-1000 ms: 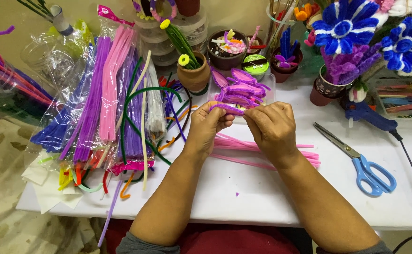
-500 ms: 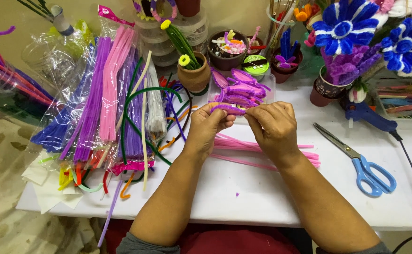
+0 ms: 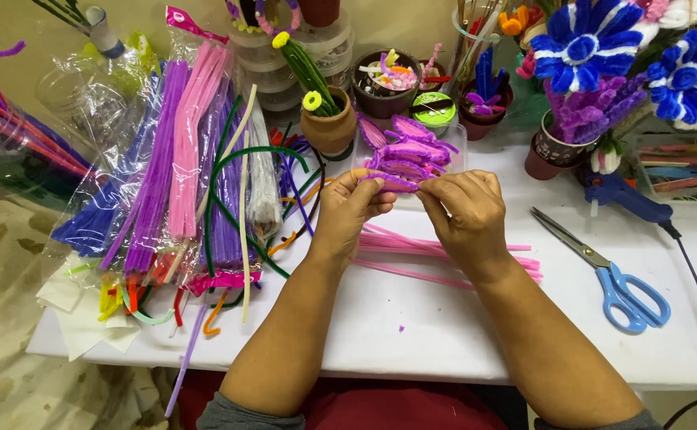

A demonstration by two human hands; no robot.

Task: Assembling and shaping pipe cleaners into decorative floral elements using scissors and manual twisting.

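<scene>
Both hands meet above the white table (image 3: 412,318), pinching one purple pipe cleaner piece (image 3: 396,181) between them. My left hand (image 3: 347,209) grips its left end with thumb and fingertips. My right hand (image 3: 466,213) holds its right end, fingers curled. Just behind the hands lies a pile of bent purple and pink pipe cleaner petals (image 3: 414,151) in a clear tray. Several straight pink pipe cleaners (image 3: 412,248) lie on the table under my wrists.
Bags of purple, pink, white and green pipe cleaners (image 3: 181,175) fill the left side. Blue-handled scissors (image 3: 615,275) and a blue glue gun (image 3: 623,197) with a black cord lie at right. Pots with pipe cleaner flowers (image 3: 587,80) and a clay pot (image 3: 328,127) stand behind.
</scene>
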